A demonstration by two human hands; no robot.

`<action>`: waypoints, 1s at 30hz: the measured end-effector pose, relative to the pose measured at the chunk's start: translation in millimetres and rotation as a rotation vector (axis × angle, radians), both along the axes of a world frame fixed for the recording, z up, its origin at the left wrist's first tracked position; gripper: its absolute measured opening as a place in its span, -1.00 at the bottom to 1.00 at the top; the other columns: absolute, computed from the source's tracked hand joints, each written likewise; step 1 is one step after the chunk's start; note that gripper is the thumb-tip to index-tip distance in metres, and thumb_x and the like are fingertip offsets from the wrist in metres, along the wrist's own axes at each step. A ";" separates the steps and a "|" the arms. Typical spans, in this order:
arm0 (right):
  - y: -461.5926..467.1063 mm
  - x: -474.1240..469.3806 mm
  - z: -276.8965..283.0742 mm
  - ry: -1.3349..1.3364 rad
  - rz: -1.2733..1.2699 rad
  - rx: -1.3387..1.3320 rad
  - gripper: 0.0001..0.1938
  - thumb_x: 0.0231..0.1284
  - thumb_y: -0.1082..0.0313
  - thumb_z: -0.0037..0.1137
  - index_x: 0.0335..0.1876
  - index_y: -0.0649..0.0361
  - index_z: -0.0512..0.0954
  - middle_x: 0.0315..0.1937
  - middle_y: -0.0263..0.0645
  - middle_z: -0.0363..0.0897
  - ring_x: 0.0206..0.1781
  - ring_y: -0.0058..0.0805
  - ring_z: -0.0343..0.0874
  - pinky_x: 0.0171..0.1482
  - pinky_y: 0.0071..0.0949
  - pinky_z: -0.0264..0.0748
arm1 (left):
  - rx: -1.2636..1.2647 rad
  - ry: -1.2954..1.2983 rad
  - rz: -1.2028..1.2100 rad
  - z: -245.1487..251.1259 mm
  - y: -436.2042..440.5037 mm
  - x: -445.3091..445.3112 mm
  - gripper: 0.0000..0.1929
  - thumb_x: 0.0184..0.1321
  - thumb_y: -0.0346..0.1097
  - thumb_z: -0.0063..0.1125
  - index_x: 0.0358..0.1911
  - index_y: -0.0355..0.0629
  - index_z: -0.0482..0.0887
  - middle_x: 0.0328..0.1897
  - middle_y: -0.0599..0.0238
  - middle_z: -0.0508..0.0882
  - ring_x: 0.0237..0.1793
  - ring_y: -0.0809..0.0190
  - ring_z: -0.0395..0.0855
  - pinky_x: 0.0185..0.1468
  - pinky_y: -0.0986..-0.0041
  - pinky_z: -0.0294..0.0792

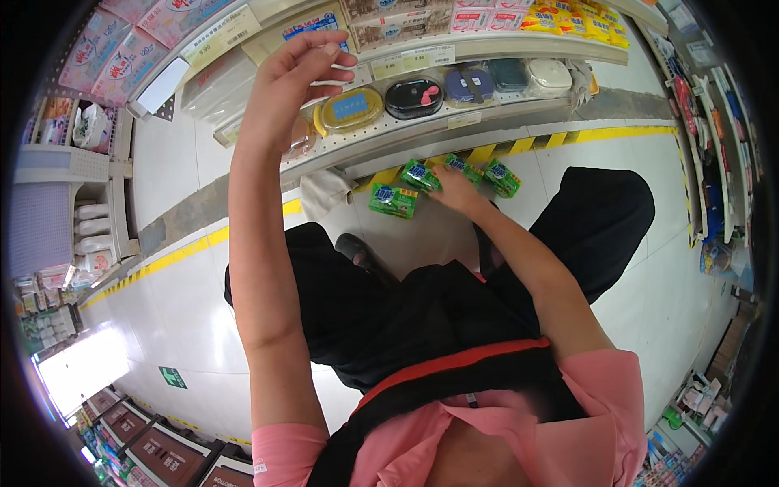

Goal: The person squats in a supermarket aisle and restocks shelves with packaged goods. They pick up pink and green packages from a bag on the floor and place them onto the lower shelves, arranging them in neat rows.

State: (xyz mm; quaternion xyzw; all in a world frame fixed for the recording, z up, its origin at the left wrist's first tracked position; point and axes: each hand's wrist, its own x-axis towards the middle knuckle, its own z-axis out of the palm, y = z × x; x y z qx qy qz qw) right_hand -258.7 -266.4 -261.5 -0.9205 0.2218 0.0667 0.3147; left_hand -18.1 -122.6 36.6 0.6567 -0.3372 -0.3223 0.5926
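My left hand [307,70] is raised in front of the shelf, its fingers bent and somewhat apart, with nothing visible in them. Just behind its fingertips is a blue-labelled package [313,25]. Down on the floor, my right hand [457,190] reaches among several green soap packs. Its fingertips touch or nearly touch the right end of one pack [419,175]; whether they grip it is hidden. A second pack [464,169] lies just beyond the hand. To the right rests a tilted pack [503,178], and another pack [393,201] lies to the left.
A grey cloth [324,193] hangs by the lower shelf [389,131], which holds soap boxes [415,97]. Yellow-black floor tape [517,146] runs along its base. My knees [599,225] flank the packs. Shelving with hanging goods [709,152] stands at right.
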 end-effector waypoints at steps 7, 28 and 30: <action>18.2 4.8 -78.2 0.138 0.029 -0.315 -0.21 -0.09 0.35 0.38 0.37 0.19 0.28 0.13 -0.03 0.47 0.26 -0.05 0.35 0.16 -0.13 0.47 | 0.007 0.010 -0.004 -4.2 -3.4 -0.7 -0.68 0.42 -0.17 0.04 0.13 -0.13 0.61 -0.10 0.30 0.71 -0.09 0.33 0.69 -0.01 0.55 0.48; -80.2 -3.2 219.6 -0.161 0.051 0.573 -0.33 -0.07 0.22 0.41 0.23 0.26 0.46 -0.02 -0.23 0.56 0.08 -0.48 0.47 0.18 -0.43 0.36 | 0.207 -0.046 -0.202 -3.1 -14.8 -10.4 -0.58 0.36 0.01 0.12 0.17 -0.03 0.56 0.02 0.41 0.66 -0.01 0.40 0.57 -0.01 0.46 0.44; -76.7 -2.4 267.6 -0.317 0.080 0.490 -0.35 -0.07 0.26 0.41 0.23 0.21 0.47 -0.01 -0.25 0.55 0.09 -0.51 0.45 0.19 -0.41 0.36 | 0.216 -0.065 -0.321 -1.4 -13.5 -19.6 -0.51 0.37 0.07 0.10 0.24 -0.03 0.50 0.11 0.43 0.61 0.08 0.40 0.53 0.02 0.45 0.44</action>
